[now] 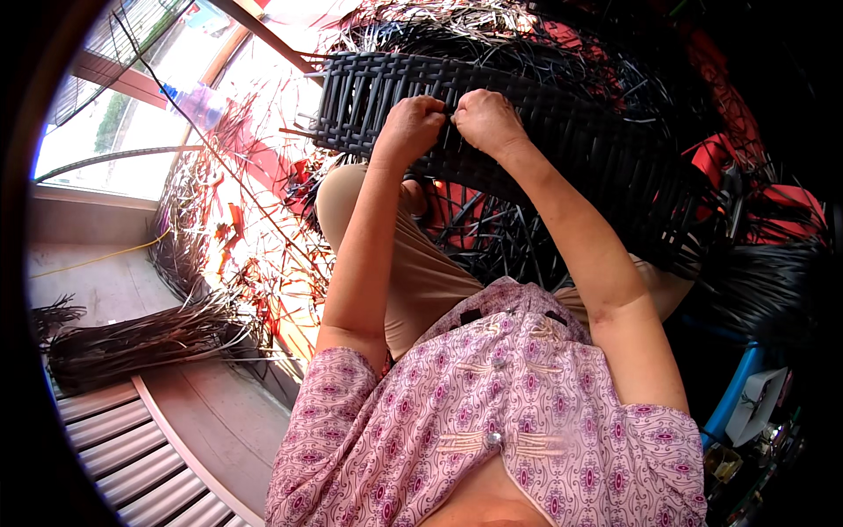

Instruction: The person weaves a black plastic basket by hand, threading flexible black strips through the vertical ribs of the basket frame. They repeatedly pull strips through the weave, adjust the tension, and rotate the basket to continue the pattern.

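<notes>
A long black wicker panel [364,105], woven from flat strips over ribs, lies across in front of me, above my knees. My left hand [413,130] is closed against its weave, with the knuckles up and the fingers curled in. Just to its right, my right hand [488,121] is closed in a pinch on the same panel. A small gap parts the two hands. Whatever the fingertips pinch at the weave is hidden by the hands. Loose strip ends poke out at the panel's left end.
Loose black strips [509,39] lie tangled behind the panel over red material. A dark bundle of strips [140,342] rests at the left beside a slatted white surface [145,457]. Another bundle [755,285] is at the right. A clear plastic bottle [198,104] stands near the window.
</notes>
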The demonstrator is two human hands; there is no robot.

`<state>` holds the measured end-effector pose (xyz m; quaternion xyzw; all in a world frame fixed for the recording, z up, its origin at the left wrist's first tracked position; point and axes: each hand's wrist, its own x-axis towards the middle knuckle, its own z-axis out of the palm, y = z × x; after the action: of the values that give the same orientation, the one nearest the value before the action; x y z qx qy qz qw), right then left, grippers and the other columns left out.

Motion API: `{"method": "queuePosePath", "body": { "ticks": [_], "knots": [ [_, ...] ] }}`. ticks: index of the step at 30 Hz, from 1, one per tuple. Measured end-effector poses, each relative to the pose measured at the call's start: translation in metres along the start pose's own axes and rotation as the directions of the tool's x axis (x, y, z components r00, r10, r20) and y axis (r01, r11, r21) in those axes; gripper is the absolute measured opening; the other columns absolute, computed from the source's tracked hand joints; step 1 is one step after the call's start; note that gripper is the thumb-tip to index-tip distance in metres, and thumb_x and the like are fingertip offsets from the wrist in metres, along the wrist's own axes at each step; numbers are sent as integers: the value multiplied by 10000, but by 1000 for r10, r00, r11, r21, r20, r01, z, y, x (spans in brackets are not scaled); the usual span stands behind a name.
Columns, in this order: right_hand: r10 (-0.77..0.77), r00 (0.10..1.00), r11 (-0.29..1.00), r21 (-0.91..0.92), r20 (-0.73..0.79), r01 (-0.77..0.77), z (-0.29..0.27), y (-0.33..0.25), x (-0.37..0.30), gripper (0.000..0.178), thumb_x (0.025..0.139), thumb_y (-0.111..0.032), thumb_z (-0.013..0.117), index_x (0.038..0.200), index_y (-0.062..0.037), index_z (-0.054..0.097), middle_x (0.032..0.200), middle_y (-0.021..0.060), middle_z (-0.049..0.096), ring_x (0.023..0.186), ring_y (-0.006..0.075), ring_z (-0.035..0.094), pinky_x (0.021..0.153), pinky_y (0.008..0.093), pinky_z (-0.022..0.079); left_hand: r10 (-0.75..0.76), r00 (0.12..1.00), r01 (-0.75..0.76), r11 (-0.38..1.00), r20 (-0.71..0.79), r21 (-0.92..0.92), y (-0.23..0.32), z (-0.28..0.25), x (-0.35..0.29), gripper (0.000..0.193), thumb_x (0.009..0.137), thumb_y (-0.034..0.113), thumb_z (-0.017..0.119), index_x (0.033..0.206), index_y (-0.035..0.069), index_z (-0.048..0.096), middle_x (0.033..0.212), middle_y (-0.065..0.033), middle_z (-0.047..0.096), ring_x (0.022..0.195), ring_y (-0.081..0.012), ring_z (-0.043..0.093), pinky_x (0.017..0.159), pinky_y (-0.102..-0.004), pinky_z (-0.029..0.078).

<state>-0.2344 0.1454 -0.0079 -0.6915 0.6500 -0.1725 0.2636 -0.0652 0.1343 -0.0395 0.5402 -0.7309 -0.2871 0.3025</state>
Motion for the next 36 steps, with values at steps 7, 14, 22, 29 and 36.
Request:
{"method": "queuePosePath", "body": {
  "ticks": [7, 14, 22, 29, 36],
  "knots": [
    [-27, 999, 994, -109, -41, 22, 3, -11, -5, 253, 871, -193, 603, 1013, -44, 750, 1054, 240, 719, 1030, 390, 700, 919, 462, 556, -110, 983, 113, 994, 150, -11, 12, -18, 2, 268, 876, 142, 667, 1069, -38, 719, 797, -90, 700, 640, -135, 649, 636, -297, 537],
    [-94, 990, 991, -105, -109, 83, 6, -14, -9, 277, 859, -300, 710, 970, -48, 741, 988, 223, 726, 981, 399, 697, 908, 474, 540, -146, 971, 157, 987, 187, -42, 0, -27, 4, 200, 896, 157, 666, 991, -14, 711, 768, -57, 681, 645, -138, 671, 601, -287, 529],
    [-382, 855, 911, 9, -351, 411, 23, 6, -27, 362, 790, -114, 755, 1132, -88, 639, 1079, 114, 684, 1043, 319, 655, 896, 450, 504, -203, 968, 208, 978, 147, -21, -23, -77, 6, 247, 820, 192, 633, 903, -20, 731, 800, -167, 725, 691, -245, 736, 689, -371, 568],
    [-366, 778, 898, 24, -511, 439, 30, -9, -30, 190, 859, -96, 743, 1035, -42, 698, 959, 107, 717, 829, 259, 712, 738, 353, 574, -57, 996, 60, 998, 75, -31, -33, -109, -5, 228, 845, 226, 639, 905, 25, 728, 821, -132, 707, 667, -283, 688, 660, -369, 542],
    [-396, 888, 728, 510, -234, 459, 18, -39, 7, 285, 942, -237, 713, 1155, -47, 721, 967, 103, 758, 873, 142, 715, 758, 300, 554, 38, 999, -40, 991, 17, 125, 14, -113, -12, 262, 927, 238, 630, 1006, -5, 685, 766, -91, 656, 638, -164, 660, 595, -318, 516]
  ]
}}
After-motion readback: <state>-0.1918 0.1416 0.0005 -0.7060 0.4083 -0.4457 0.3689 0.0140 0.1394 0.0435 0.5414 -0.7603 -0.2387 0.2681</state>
